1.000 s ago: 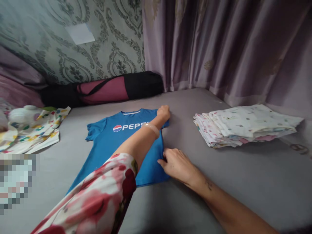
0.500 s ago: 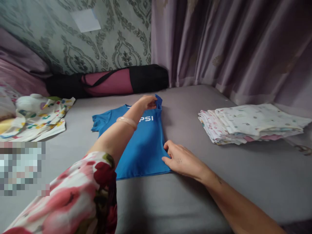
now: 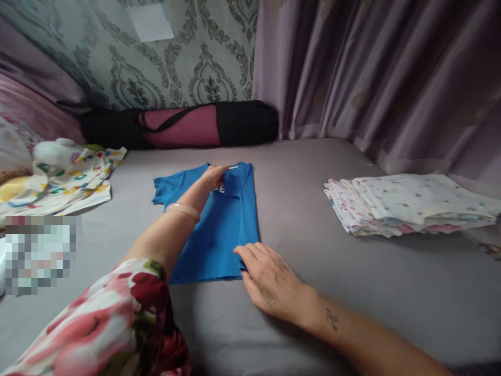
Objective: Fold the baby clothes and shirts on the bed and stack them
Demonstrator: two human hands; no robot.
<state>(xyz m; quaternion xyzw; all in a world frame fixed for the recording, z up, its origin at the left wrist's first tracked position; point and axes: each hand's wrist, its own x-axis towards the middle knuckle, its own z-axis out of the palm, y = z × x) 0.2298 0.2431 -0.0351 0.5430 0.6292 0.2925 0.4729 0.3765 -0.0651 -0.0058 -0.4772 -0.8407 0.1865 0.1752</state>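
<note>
A blue T-shirt (image 3: 223, 230) with white lettering lies flat on the grey bed sheet (image 3: 313, 292), its right side folded over toward the middle. My left hand (image 3: 213, 176) rests near the collar, pressing the folded sleeve down. At the lower right hem, my right hand (image 3: 268, 279) lies on the shirt with its fingertips on the folded edge. My left arm wears a pale bangle and a red floral sleeve.
A stack of folded white patterned cloths (image 3: 407, 206) sits to the right. A colourful printed cloth and a white object (image 3: 58, 177) lie at the left. A black and pink rolled bag (image 3: 183, 125) lies against the wall; purple curtains (image 3: 371, 78) hang behind.
My left hand carried the shirt's right sleeve and side over to the middle, folding it. My right hand slid down the edge toward the hem.
</note>
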